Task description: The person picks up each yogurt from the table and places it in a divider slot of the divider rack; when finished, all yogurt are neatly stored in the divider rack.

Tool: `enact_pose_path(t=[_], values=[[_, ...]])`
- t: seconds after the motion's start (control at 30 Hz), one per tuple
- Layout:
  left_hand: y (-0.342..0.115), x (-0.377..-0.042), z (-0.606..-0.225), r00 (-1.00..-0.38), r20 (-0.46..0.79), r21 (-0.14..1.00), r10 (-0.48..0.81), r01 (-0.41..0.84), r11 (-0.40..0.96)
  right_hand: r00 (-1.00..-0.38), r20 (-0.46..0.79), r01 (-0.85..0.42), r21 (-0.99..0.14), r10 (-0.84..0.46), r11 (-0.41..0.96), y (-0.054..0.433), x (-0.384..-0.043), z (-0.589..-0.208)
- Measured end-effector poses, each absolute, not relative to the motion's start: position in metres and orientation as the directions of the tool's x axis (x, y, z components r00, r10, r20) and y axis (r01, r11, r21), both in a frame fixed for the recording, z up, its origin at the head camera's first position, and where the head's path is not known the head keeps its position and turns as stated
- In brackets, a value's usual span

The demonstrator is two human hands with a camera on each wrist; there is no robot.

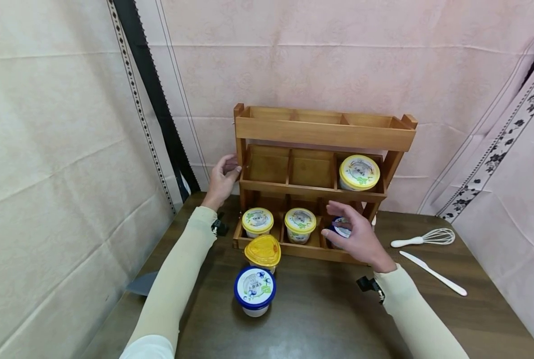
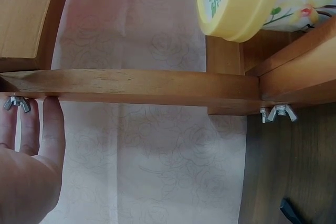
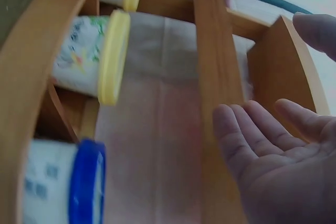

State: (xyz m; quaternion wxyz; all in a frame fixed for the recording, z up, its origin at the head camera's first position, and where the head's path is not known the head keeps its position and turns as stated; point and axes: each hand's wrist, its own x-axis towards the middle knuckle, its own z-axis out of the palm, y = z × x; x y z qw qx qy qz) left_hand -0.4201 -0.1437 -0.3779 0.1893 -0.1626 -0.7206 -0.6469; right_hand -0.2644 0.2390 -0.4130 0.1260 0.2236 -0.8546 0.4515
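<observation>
A three-tier wooden rack (image 1: 325,132) stands on the table. My left hand (image 1: 223,179) rests its straight fingertips against the rack's left side post, beside a wing nut (image 2: 18,103). Fingers extended and holding nothing, my right hand (image 1: 357,234) hovers before the bottom right compartment. Behind it, partly hidden, sits a blue-lidded tub (image 1: 340,228). Yellow-lidded tubs occupy the bottom left (image 1: 257,222) and bottom middle (image 1: 300,225) compartments. Another yellow-lidded tub (image 1: 359,173) is in the middle tier's right compartment.
In front of the rack stand a tub with a plain yellow lid (image 1: 263,251) and a blue-lidded tub (image 1: 255,290). A whisk (image 1: 428,238) and a white knife (image 1: 433,272) lie at right on the brown table (image 1: 321,319). Pale cloth (image 1: 330,65) hangs behind.
</observation>
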Motion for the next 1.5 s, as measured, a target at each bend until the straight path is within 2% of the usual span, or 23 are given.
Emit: enact_pose_path(t=[0.43,0.87,1.03,1.2,1.5], values=[[-0.143,-0.419,-0.377,-0.874,0.486,0.870,-0.022,0.481,0.110,-0.858,0.359,-0.493,-0.778,-0.368,0.390,0.196,-0.279,-0.439],[-0.142,-0.418,-0.378,-0.863,0.504,0.858,-0.007,0.500,0.119,-0.852,0.240,-0.413,-0.855,-0.466,0.314,0.161,-0.285,-0.473],[-0.143,-0.419,-0.380,-0.866,0.499,0.860,-0.013,0.493,0.131,-0.829,0.213,-0.395,-0.877,-0.518,0.272,0.151,-0.289,-0.485],[-0.146,-0.435,-0.392,-0.867,0.497,0.861,-0.021,0.490,0.139,-0.798,0.191,-0.370,-0.904,-0.572,0.215,0.146,-0.291,-0.491],[-0.151,-0.443,-0.397,-0.856,0.518,0.851,-0.008,0.514,0.110,-0.768,0.153,-0.352,-0.912,-0.622,0.211,0.140,-0.290,-0.499]])
